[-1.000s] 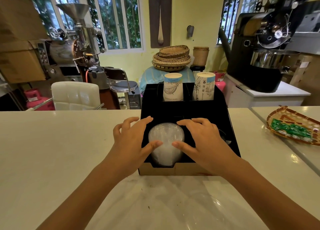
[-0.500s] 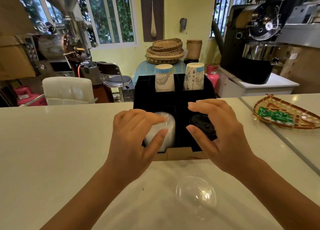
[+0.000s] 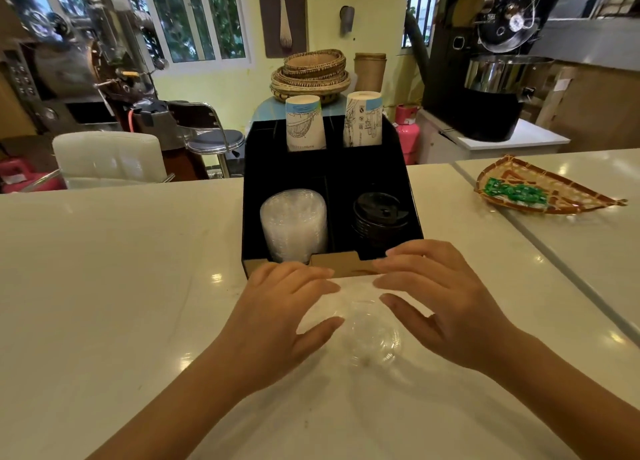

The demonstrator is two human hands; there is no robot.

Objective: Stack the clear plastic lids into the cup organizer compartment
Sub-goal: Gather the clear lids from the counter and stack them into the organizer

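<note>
A black cup organizer [image 3: 408, 196] stands on the white counter. Its front left compartment holds a stack of clear plastic lids [image 3: 293, 226]; the front right one holds black lids [image 3: 379, 217]. A single clear domed lid [image 3: 372, 335] lies on the counter just in front of the organizer. My left hand [image 3: 277, 317] and my right hand [image 3: 440, 300] hover on either side of that lid, fingers spread, thumbs close to its edge, holding nothing.
Two upturned paper cups [image 3: 305, 124] [image 3: 363, 118] stand in the organizer's rear compartments. A woven tray with green packets [image 3: 540, 191] lies at the right, beyond a counter seam. A white chair [image 3: 107, 158] and coffee machines stand behind the counter.
Both hands have left the stacked lids in the organizer and drawn back toward me, down to the single clear lid on the counter. The view has tilted down.
</note>
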